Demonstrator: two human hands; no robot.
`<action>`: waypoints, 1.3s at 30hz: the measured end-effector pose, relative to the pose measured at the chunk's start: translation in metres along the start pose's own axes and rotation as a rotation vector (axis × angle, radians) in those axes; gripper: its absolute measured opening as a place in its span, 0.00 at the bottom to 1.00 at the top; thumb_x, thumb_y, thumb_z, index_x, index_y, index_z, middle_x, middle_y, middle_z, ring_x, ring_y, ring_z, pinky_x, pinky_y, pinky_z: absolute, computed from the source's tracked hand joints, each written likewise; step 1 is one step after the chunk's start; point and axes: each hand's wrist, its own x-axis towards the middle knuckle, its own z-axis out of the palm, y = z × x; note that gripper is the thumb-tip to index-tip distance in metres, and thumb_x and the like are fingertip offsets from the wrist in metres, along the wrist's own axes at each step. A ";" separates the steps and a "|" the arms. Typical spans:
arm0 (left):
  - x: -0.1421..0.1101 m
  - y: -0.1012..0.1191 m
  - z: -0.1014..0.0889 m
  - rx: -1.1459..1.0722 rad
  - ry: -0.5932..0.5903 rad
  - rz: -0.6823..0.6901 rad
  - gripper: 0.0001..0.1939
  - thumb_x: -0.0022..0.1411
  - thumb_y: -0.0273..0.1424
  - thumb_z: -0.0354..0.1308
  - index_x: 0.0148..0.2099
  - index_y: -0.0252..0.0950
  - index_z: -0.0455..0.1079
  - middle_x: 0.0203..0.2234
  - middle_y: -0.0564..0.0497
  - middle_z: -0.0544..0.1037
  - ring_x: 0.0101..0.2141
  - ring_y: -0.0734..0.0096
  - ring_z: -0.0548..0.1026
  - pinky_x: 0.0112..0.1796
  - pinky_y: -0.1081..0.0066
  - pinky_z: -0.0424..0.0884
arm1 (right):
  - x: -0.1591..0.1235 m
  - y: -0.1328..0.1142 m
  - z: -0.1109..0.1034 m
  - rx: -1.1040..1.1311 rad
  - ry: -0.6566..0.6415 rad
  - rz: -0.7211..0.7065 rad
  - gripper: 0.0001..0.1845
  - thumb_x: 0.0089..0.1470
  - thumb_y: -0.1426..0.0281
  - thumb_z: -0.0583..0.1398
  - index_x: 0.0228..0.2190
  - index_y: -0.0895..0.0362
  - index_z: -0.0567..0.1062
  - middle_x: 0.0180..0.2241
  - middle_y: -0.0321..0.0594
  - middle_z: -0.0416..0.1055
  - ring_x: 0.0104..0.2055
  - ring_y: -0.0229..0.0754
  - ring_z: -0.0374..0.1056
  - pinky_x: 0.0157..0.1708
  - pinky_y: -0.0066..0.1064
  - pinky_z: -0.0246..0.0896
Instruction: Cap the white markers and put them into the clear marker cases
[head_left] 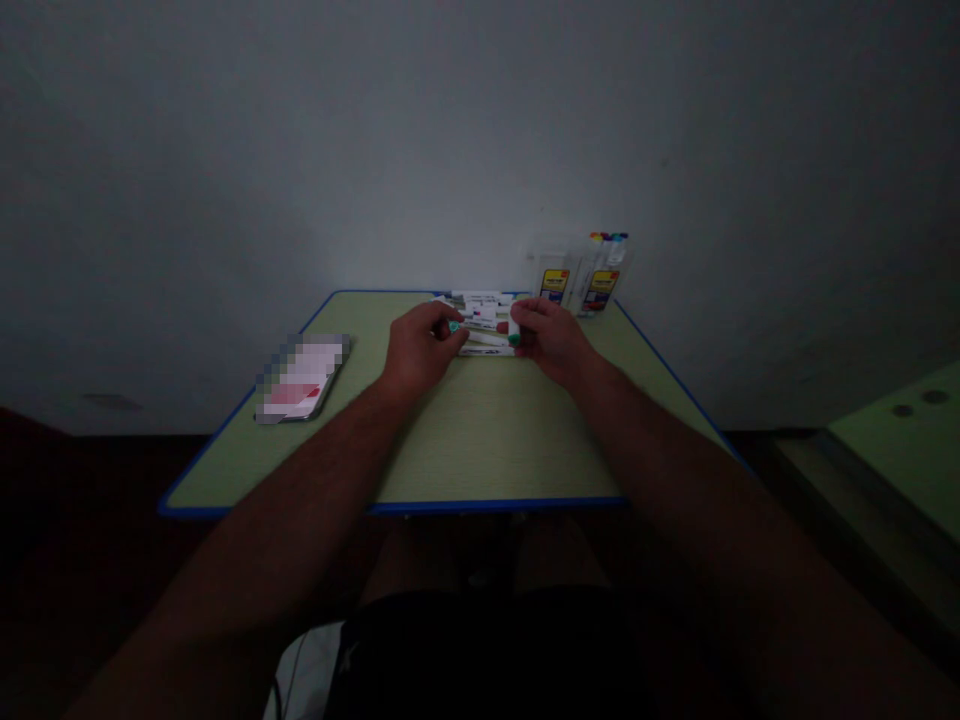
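Head view: clear cases [601, 286] stand behind the right hand [556, 338].

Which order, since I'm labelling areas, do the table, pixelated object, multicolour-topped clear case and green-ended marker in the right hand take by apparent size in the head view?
1. Table
2. Pixelated object
3. Multicolour-topped clear case
4. Green-ended marker, partly covered by the right hand

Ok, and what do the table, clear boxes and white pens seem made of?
Table: probably matte laminated board, given its flat pale-green top and blue edging. Boxes: likely smooth, clear plastic, since the wall shows through. Pens: seemingly hard plastic, by their even white barrels; dim light hides the finish.
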 end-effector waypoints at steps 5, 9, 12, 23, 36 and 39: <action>0.001 -0.004 0.001 -0.008 0.011 0.061 0.08 0.54 0.30 0.66 0.39 0.37 0.77 0.25 0.54 0.73 0.28 0.72 0.69 0.36 0.69 0.67 | -0.001 -0.001 0.000 -0.016 -0.004 0.007 0.06 0.57 0.72 0.63 0.35 0.55 0.69 0.27 0.36 0.76 0.21 0.34 0.68 0.20 0.23 0.60; 0.001 -0.008 0.004 -0.029 0.029 0.083 0.07 0.55 0.29 0.65 0.39 0.37 0.77 0.26 0.54 0.74 0.29 0.72 0.70 0.35 0.69 0.68 | -0.001 -0.002 0.001 -0.029 0.005 0.023 0.08 0.57 0.75 0.61 0.37 0.55 0.67 0.27 0.36 0.76 0.21 0.34 0.68 0.18 0.23 0.59; 0.002 -0.013 0.006 -0.087 0.043 0.074 0.07 0.56 0.28 0.65 0.39 0.38 0.76 0.28 0.54 0.75 0.29 0.73 0.70 0.35 0.70 0.69 | 0.000 -0.004 -0.001 -0.036 0.018 0.038 0.10 0.56 0.77 0.60 0.40 0.56 0.67 0.27 0.37 0.77 0.19 0.34 0.67 0.18 0.24 0.59; 0.011 -0.025 0.009 -0.563 -0.031 -0.224 0.10 0.49 0.21 0.65 0.36 0.36 0.74 0.22 0.57 0.69 0.23 0.76 0.69 0.25 0.73 0.73 | 0.004 -0.010 -0.017 -0.097 -0.158 0.024 0.02 0.52 0.79 0.60 0.31 0.63 0.73 0.28 0.46 0.77 0.20 0.33 0.67 0.19 0.24 0.63; 0.013 -0.021 -0.001 -0.822 -0.103 -0.448 0.10 0.47 0.18 0.62 0.33 0.35 0.72 0.24 0.54 0.73 0.24 0.75 0.71 0.27 0.72 0.73 | -0.005 -0.015 -0.020 -0.257 -0.401 0.106 0.06 0.49 0.74 0.65 0.32 0.63 0.76 0.25 0.45 0.79 0.15 0.32 0.65 0.13 0.21 0.58; 0.013 -0.020 -0.001 -0.848 -0.106 -0.472 0.10 0.47 0.17 0.62 0.32 0.34 0.71 0.26 0.53 0.74 0.25 0.75 0.71 0.26 0.72 0.72 | -0.006 -0.016 -0.019 -0.278 -0.408 0.118 0.06 0.49 0.75 0.64 0.32 0.63 0.76 0.25 0.45 0.79 0.15 0.32 0.65 0.13 0.21 0.59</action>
